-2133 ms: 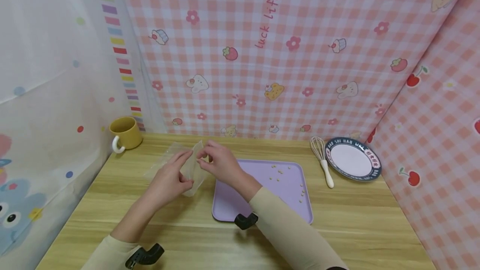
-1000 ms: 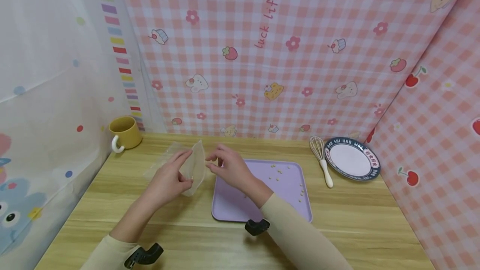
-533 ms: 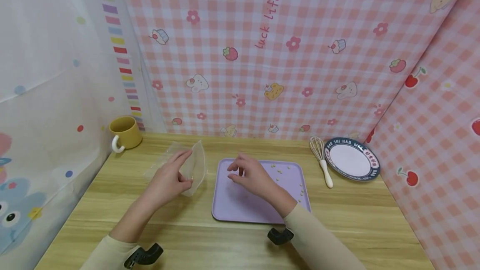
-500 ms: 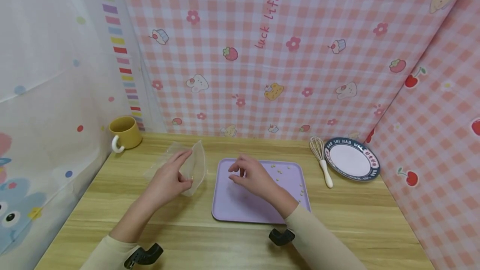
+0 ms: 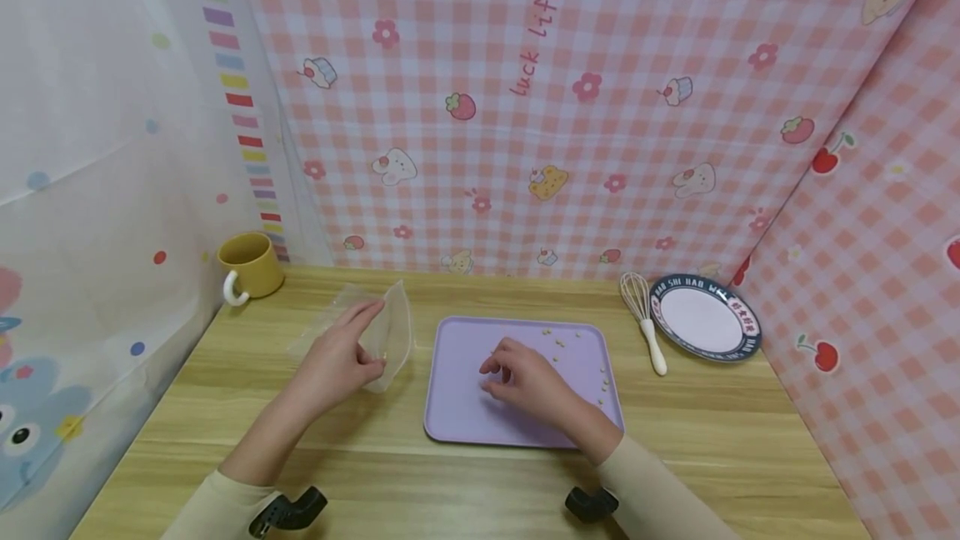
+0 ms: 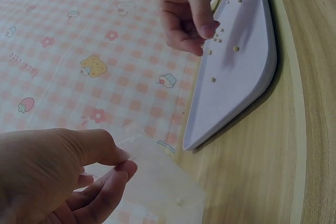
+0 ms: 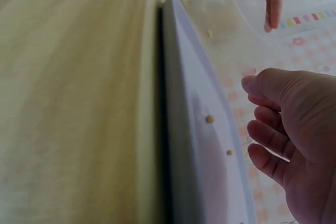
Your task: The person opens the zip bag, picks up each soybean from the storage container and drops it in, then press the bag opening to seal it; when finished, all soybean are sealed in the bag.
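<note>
My left hand (image 5: 337, 361) pinches a clear plastic bag (image 5: 395, 338) by its edge and holds its mouth apart. One small yellowish bean (image 7: 209, 33) shows inside the bag in the right wrist view. Over the lilac tray (image 5: 457, 411) hovers my right hand (image 5: 528, 382), its fingers loosely bent and nothing visible between them. Several yellowish beans (image 6: 235, 49) lie scattered on the tray, mostly towards its far and right sides in the head view; the hand and forearm hide part of the tray.
A yellow mug (image 5: 251, 265) with a white handle stands at the back left of the wooden table (image 5: 360, 482). At the back right lie a whisk (image 5: 643, 323) and a dark-rimmed plate (image 5: 705, 319). Checked cloth (image 5: 487, 148) hangs behind the table.
My right hand has drawn back from the mouth of the plastic bag, moving right and nearer over the tray. The left hand stays in place with the bag.
</note>
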`<state>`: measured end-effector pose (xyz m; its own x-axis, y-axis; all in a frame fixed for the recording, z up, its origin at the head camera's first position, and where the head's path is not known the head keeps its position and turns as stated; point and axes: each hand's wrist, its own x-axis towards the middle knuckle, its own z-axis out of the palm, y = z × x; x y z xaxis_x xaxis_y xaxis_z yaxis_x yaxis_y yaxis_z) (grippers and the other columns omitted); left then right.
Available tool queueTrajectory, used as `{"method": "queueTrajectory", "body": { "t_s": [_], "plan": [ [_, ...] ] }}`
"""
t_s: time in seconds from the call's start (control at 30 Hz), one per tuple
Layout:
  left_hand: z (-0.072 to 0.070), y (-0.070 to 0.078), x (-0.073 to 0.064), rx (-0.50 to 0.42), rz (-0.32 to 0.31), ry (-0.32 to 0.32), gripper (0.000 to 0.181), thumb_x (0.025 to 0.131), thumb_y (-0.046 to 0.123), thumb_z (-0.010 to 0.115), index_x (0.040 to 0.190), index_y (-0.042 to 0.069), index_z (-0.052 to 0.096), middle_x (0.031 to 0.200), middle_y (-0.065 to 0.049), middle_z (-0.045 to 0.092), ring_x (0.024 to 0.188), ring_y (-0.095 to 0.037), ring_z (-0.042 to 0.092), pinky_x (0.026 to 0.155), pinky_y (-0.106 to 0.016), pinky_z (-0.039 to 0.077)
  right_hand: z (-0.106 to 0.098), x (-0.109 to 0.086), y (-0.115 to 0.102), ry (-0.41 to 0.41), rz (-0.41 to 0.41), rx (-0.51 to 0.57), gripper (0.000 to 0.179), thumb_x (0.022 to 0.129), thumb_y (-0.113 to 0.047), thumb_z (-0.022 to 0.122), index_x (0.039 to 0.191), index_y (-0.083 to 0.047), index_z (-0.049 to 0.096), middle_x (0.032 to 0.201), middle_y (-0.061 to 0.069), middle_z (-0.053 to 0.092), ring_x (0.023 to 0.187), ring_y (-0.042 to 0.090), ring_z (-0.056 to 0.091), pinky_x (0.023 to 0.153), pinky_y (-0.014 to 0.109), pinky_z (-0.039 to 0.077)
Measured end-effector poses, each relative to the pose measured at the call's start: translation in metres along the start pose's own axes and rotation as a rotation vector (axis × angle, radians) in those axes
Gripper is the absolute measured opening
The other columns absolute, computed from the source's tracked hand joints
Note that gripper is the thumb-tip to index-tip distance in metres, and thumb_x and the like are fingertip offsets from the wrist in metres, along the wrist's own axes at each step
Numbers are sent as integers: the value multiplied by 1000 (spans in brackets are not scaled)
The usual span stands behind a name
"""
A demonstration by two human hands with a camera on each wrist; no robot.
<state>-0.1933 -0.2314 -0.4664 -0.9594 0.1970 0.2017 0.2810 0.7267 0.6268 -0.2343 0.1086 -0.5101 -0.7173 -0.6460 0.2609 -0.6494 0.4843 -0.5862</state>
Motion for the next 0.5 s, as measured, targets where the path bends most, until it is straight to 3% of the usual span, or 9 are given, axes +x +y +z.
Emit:
{"method": "queueTrajectory", "body": {
  "t_s": [0.2,0.5],
  "plan": [
    [-1,1,0,0,-4,-2,90,85,-5,86,165,-3,45,168,-21,44,72,-3,67,65,-25,58,3,-9,6,0,0,-22,16,94,-8,88,108,-5,81,99,3,65,88,18,65,76,28,56],
    [-1,1,-1,7,-6,-2,91,85,-5,86,165,-2,45,168,-21,44,71,-3,67,65,-25,58,11,-17,12,-64,89,-60,20,93,-12,89,111,-8,80,98,-3,61,88,10,58,78,30,53]
  ]
}}
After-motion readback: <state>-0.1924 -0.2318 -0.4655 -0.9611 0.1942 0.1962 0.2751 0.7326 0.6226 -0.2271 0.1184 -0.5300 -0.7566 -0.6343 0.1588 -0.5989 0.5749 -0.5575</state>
